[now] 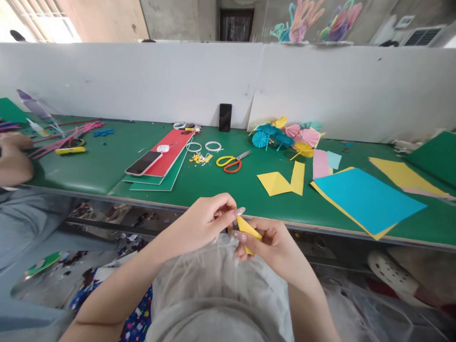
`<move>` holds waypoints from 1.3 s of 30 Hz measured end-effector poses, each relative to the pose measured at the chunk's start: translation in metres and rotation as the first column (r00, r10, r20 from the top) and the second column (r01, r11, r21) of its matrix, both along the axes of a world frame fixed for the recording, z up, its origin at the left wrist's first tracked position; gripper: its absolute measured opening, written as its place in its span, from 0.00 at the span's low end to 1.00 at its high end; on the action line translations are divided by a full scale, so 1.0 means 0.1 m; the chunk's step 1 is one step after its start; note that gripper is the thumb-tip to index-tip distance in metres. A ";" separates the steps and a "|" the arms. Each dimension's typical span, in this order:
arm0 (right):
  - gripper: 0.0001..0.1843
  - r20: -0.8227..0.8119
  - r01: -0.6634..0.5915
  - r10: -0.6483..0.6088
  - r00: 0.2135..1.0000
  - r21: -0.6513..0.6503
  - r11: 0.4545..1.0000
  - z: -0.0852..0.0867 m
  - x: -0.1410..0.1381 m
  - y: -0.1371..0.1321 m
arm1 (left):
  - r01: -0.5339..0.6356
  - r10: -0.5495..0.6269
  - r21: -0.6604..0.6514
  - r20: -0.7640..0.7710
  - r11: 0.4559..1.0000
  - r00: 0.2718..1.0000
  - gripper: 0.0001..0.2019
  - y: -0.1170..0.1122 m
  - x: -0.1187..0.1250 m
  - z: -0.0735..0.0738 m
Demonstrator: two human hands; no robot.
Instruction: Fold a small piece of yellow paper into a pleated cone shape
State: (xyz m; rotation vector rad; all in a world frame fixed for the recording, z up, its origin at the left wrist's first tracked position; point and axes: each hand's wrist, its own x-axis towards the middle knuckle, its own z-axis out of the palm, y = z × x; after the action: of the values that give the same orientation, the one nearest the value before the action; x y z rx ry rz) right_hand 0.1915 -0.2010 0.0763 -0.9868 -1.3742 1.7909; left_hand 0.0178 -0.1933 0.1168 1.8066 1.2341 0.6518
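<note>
A small folded piece of yellow paper [249, 230] is held over my lap, just in front of the table's edge. My right hand [270, 242] grips it between thumb and fingers. At its upper left tip, my left hand [213, 218] pinches with thumb and curled fingers. Beyond my hands on the green table lie a creased yellow paper [273, 184] and a yellow strip [298, 178]. Scissors [231, 164] with one yellow and one red handle rest with their blades apart, pointing right.
Blue sheets [370, 199] over yellow paper lie at right. Small paper umbrellas [274, 137] are heaped near the white partition [142, 80]. A phone [144, 163] sits on red and green boards [174, 152]. Yellow scraps [200, 158] lie near tape rings [213, 146]. Another person's arm [14, 159] is at far left.
</note>
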 end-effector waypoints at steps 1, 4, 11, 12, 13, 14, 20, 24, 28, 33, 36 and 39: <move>0.18 0.010 0.004 -0.004 1.000 0.001 1.000 0.00 -0.01 0.01 | -0.002 0.002 0.001 -0.004 1.000 1.000 0.13 0.02 0.00 0.00; 0.18 0.043 0.015 -0.016 0.999 0.015 1.000 0.00 -0.03 0.08 | 0.000 0.001 0.040 -0.032 0.999 0.999 0.12 0.09 0.01 -0.02; 0.14 0.133 0.095 -0.100 0.986 0.043 0.995 -0.09 -0.09 0.34 | -0.013 0.030 0.162 -0.102 0.987 0.994 0.13 0.43 0.03 -0.20; 0.14 0.138 0.107 -0.113 0.984 0.048 0.993 -0.10 -0.10 0.39 | -0.021 0.037 0.178 -0.090 0.984 0.995 0.13 0.49 0.03 -0.23; 0.15 0.141 0.121 -0.128 0.982 0.055 0.991 -0.12 -0.11 0.43 | -0.036 0.050 0.191 -0.068 0.981 0.996 0.13 0.55 0.01 -0.25; 0.15 0.140 0.138 -0.145 0.979 0.059 0.989 -0.13 -0.12 0.47 | -0.056 0.065 0.198 -0.039 0.979 0.997 0.14 0.61 0.00 -0.26; 0.15 0.093 0.165 -0.164 0.982 0.006 0.986 -0.15 -0.15 0.79 | 0.134 -0.138 0.062 0.072 0.989 0.988 0.16 1.01 -0.15 -0.28; 0.12 0.084 0.061 -0.061 0.995 -0.001 0.998 -0.21 -0.19 1.08 | 0.229 -0.223 -0.040 0.112 0.973 0.968 0.10 1.28 -0.18 -0.36; 0.09 0.109 -0.083 0.081 0.991 0.012 0.997 -0.32 -0.21 1.46 | 0.246 -0.234 -0.114 0.115 0.962 0.966 0.09 1.60 -0.23 -0.48; 0.12 0.158 -0.235 0.235 0.959 -0.017 0.972 -0.45 -0.21 1.94 | 0.268 -0.258 -0.158 0.081 0.950 0.963 0.09 1.99 -0.32 -0.65; 0.14 0.195 -0.279 0.282 0.939 -0.046 0.959 -0.53 -0.23 2.11 | 0.282 -0.268 -0.228 0.092 0.932 0.959 0.10 2.13 -0.36 -0.75; 0.15 0.173 -0.286 0.299 0.938 -0.097 0.953 -0.61 -0.25 2.16 | 0.264 -0.236 -0.285 0.127 0.922 0.963 0.09 2.18 -0.39 -0.85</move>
State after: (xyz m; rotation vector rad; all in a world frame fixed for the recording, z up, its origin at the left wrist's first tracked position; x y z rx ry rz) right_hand 0.1663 0.0153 0.0148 -1.0532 -1.6564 2.0175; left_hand -0.0208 0.0247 0.0321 1.6242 0.9614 0.3731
